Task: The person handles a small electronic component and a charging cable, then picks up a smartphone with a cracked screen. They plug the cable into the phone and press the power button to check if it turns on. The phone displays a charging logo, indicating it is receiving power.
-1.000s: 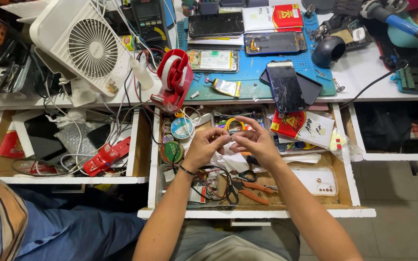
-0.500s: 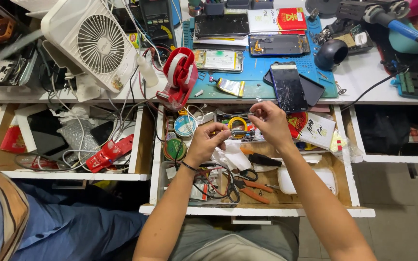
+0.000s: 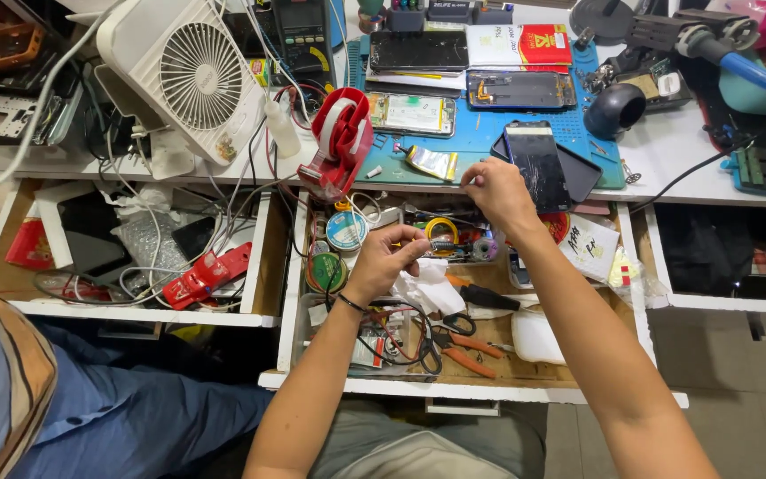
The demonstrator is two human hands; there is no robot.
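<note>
White fan [image 3: 199, 82] at surface's far left, red tape dispenser [image 3: 340, 142] beside blue mat [image 3: 498, 133]. Black multimeter [image 3: 303, 35] behind. Dark phone screen [image 3: 538, 160] on mat. Orange-handled pliers [image 3: 467, 353] in open middle drawer [image 3: 454, 388].

A red-and-white tape dispenser [image 3: 340, 142] stands beside a white fan [image 3: 190, 82] and blue mat [image 3: 489, 133]

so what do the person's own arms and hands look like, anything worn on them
Both forearms are bare, with no sleeves in view and no gloves. The left hand has a thin dark band around its wrist. The right hand shows no band, watch or ring that can be made out. No markings are visible on either arm.
</note>
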